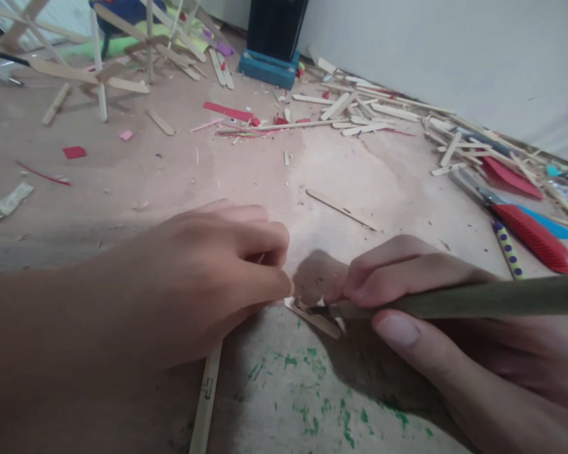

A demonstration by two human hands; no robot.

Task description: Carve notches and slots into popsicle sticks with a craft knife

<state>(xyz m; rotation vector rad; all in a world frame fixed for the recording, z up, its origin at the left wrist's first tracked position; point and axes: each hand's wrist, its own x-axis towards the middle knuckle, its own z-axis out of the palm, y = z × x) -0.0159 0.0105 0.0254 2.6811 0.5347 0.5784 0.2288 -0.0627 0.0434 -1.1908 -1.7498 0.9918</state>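
Note:
My left hand (218, 265) is closed over the table, thumb and fingers pinched on one end of a short craft stick (324, 323). A longer craft stick (208, 397) with a dark pen mark comes out from under the same hand toward the bottom edge. My right hand (421, 290) is wrapped round a knife-like tool (492, 297) with a thick, round, grey-green handle. Its small dark tip meets the short stick, close to my left fingertips. The shadow there hides the exact contact. Beyond both hands lies a thin, split stick (341, 209).
Loose craft sticks (360, 113) are heaped along the wall. At right lie a red-handled knife (530, 233) and a dotted yellow strip (508, 252). A stick framework (99, 75) stands at upper left. A dark post on a blue base (269, 68) rises behind.

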